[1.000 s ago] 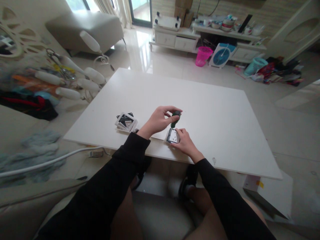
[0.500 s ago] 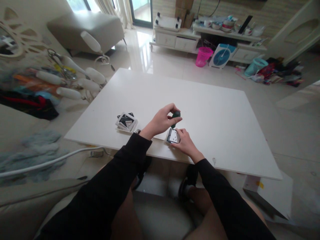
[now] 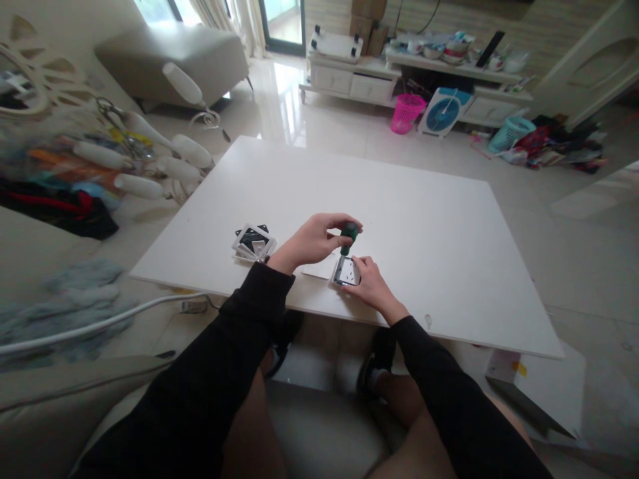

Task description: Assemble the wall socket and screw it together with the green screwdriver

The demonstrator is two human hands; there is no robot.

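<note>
My left hand (image 3: 312, 239) is closed round the dark green handle of a screwdriver (image 3: 348, 236) that stands nearly upright over a white wall socket (image 3: 345, 271) near the front edge of the white table (image 3: 424, 219). My right hand (image 3: 368, 283) grips the socket from the right side and presses it to the tabletop. A flat white cover plate (image 3: 319, 269) lies just left of the socket, under my left hand. Further left sits a small stack of socket parts (image 3: 253, 243), black and white.
A white cable (image 3: 100, 322) runs below the table's front left edge. A rack with white handled tools (image 3: 150, 159) stands at the left. Beyond the table are a pink basket (image 3: 407, 111), a blue fan (image 3: 442, 110) and a low white cabinet (image 3: 359, 76).
My left hand has shifted its fingers on the screwdriver handle, turning it in place over the socket. The right hand and the socket have stayed put.
</note>
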